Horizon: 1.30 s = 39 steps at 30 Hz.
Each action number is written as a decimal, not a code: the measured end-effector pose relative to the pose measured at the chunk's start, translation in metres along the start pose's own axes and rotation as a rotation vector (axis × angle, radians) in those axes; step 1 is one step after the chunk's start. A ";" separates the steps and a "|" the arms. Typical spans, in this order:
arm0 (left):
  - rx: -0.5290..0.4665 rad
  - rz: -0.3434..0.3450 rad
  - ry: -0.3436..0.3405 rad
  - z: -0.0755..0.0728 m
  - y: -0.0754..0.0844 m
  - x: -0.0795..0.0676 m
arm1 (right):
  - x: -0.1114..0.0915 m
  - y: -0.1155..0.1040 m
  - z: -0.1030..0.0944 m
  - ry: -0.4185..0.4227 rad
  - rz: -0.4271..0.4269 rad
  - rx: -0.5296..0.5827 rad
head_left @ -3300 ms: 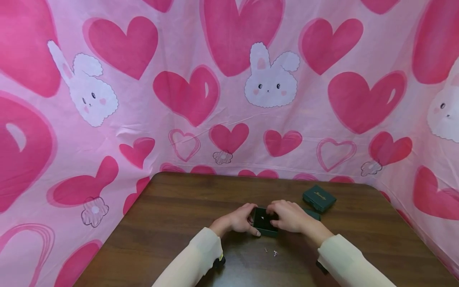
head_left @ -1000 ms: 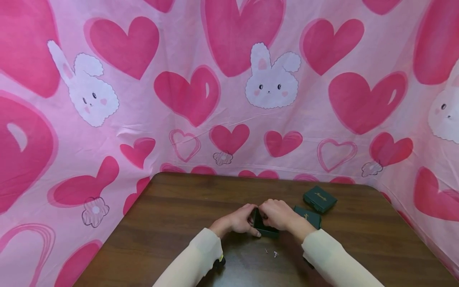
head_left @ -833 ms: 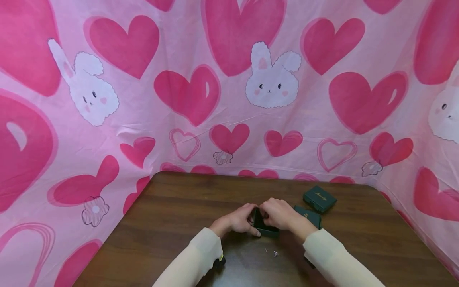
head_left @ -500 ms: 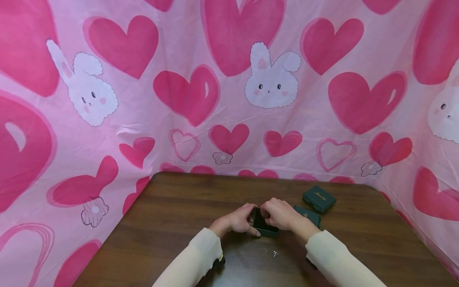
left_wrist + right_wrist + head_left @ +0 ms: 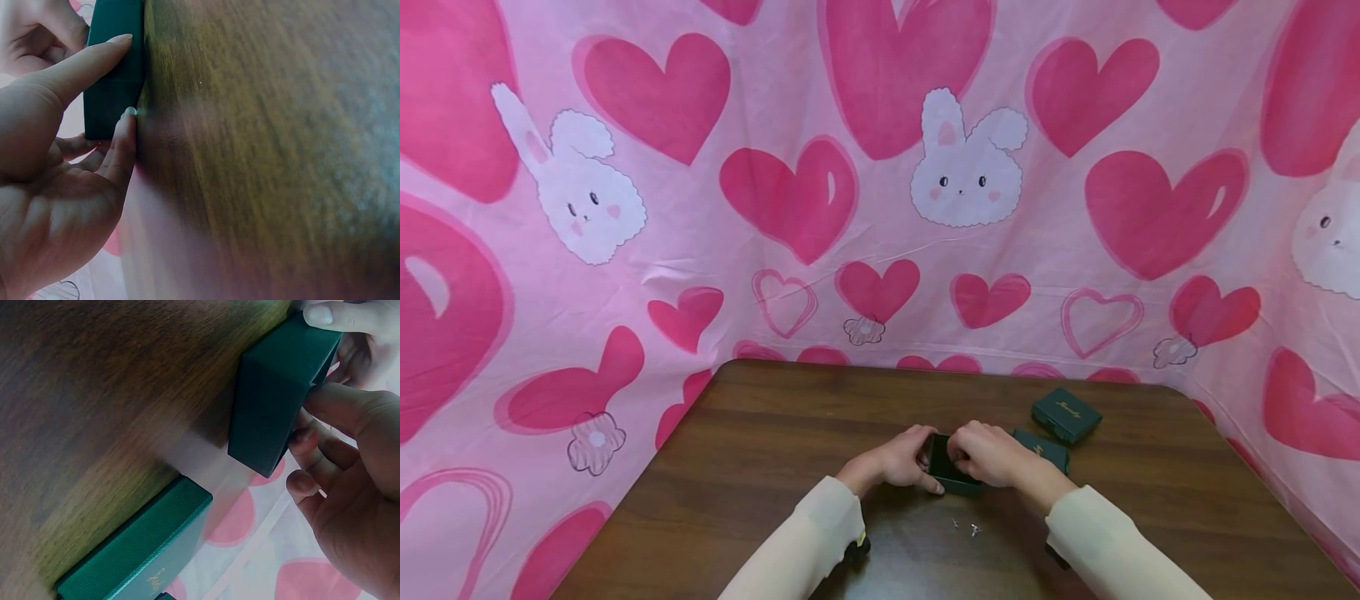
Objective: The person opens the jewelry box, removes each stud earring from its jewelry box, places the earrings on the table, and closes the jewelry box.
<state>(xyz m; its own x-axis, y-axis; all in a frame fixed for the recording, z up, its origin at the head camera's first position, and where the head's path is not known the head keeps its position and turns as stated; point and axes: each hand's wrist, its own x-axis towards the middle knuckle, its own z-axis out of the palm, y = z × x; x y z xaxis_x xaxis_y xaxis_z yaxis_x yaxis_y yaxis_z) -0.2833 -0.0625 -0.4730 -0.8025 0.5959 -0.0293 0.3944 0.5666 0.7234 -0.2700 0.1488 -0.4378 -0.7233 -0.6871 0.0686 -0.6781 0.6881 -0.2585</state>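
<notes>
In the head view a small dark-green jewelry box (image 5: 957, 485) stands lidless on the table, its inside black. My left hand (image 5: 901, 458) grips it from the left; the left wrist view shows the thumb (image 5: 103, 61) along one side of the box (image 5: 112, 109) and fingers at its end. My right hand (image 5: 988, 454) is over the box's right part, fingers bent. In the right wrist view its fingertips go in past the rim of the box (image 5: 269, 406); whatever they touch inside is hidden. Two tiny silvery jewelry pieces, one brighter (image 5: 975, 529) and one thinner (image 5: 956, 523), lie in front.
Right of my right hand lies a green piece with gold lettering (image 5: 1043, 451), partly covered by that hand. Behind it is a green box (image 5: 1066, 415), also gold-lettered. The brown wooden table (image 5: 775, 417) meets a pink heart-and-rabbit cloth (image 5: 880, 250) at the back.
Earlier a small star-shaped piece showed in the box; now it is not visible. My right hand moved left into the box, then slightly back right. My left hand stayed.
</notes>
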 end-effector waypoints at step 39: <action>-0.016 -0.008 0.015 0.006 0.000 -0.001 | -0.019 -0.007 -0.010 -0.120 -0.006 -0.007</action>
<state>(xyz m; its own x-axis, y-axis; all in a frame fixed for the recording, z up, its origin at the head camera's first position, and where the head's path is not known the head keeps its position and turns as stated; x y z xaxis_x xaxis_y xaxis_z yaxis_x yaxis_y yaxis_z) -0.2798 -0.0602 -0.4774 -0.8123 0.5827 -0.0254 0.3806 0.5625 0.7340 -0.2525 0.1591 -0.4278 -0.6988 -0.7139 -0.0455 -0.6835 0.6851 -0.2520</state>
